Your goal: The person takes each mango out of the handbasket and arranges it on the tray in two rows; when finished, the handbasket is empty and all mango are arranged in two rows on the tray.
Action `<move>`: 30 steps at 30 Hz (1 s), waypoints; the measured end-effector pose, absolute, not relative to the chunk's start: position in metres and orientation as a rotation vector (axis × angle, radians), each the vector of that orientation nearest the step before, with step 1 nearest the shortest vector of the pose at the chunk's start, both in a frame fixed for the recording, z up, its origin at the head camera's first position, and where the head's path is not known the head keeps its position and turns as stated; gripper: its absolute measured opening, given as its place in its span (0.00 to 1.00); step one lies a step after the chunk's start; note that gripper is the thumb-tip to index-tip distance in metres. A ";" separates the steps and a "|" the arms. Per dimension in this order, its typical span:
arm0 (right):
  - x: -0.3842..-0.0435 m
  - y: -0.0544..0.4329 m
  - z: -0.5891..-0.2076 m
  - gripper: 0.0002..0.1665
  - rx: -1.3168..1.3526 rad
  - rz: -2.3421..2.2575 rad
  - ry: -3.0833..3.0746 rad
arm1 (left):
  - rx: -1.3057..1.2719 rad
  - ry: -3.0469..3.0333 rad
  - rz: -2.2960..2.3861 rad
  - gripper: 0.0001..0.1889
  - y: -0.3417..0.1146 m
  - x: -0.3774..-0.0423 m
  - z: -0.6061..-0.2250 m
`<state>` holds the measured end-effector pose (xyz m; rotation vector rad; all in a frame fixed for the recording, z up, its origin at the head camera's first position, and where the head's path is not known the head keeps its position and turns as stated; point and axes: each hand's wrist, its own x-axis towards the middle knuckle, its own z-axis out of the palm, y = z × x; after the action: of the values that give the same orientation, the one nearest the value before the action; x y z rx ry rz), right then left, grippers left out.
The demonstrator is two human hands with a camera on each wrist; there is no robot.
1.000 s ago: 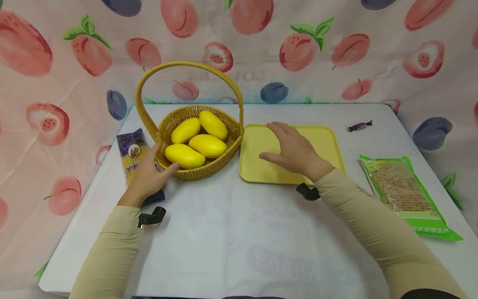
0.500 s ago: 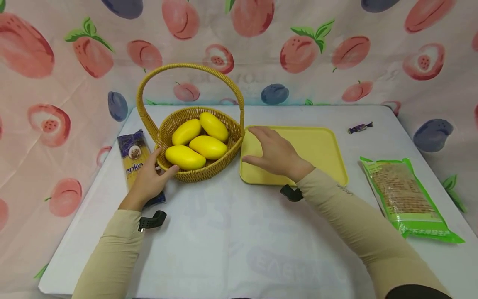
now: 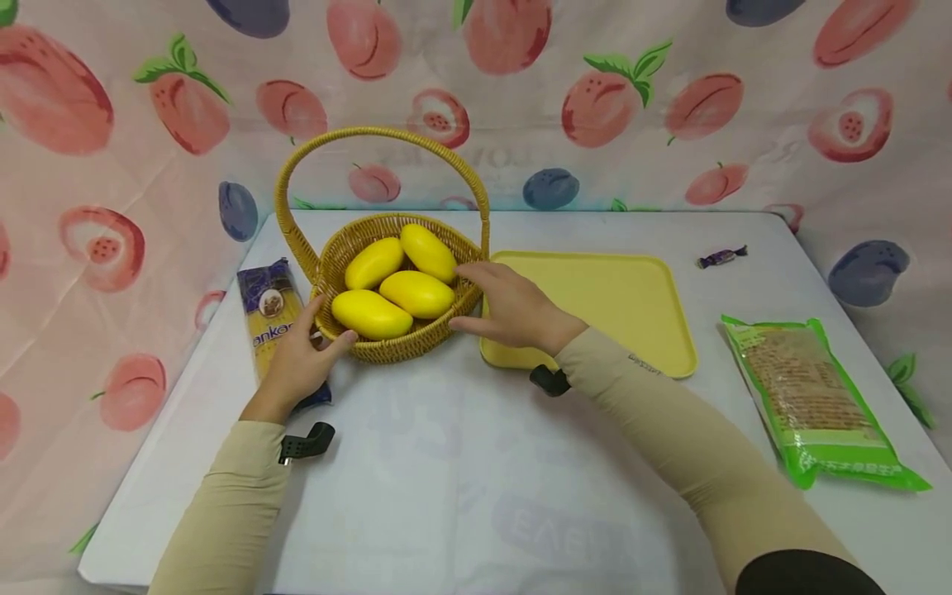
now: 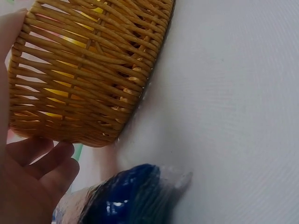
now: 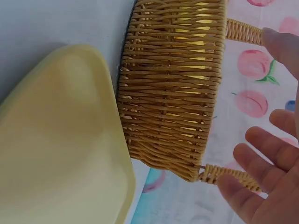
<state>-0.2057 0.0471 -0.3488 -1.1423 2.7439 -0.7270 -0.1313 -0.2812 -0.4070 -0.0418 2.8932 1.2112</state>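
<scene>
Head view, nearest first. Left hand (image 3: pixel 297 359): fingers bent against the left end of the basket (image 3: pixel 397 348), thumb on its near rim; a light, wide hold. Right hand (image 3: pixel 516 310): fingers spread, holding nothing, at the right rim; I cannot tell whether it touches. Basket stands upright on the table (image 3: pixel 416 496), left of centre, with the tray (image 3: pixel 613 314) just beside it on the right. Weave looks light and fairly stiff, perhaps with some give. Fruit (image 3: pixel 416 294): four, yellow, inside; glossy, likely firm and slippery, apt to roll if tipped. Best hold, I judge: both ends, kept level. Handle (image 3: pixel 383 132) arches high overhead; a centre grip might let the load swing.
</scene>
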 end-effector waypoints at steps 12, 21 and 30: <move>-0.227 0.019 -0.360 0.45 -1.073 -0.706 2.714 | -0.082 2.872 1.218 0.46 -0.284 -0.130 -0.408; -0.234 0.001 -0.364 0.42 -1.029 -0.757 2.675 | -0.087 2.874 1.224 0.45 -0.285 -0.130 -0.409; -0.244 -0.015 -0.368 0.44 -0.987 -0.685 2.642 | -0.101 2.873 1.216 0.43 -0.284 -0.129 -0.407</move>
<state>-0.2441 -0.0152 -0.3679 -0.9866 2.6421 -0.6846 -0.1287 -0.2841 -0.4069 -0.1014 2.8731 1.2163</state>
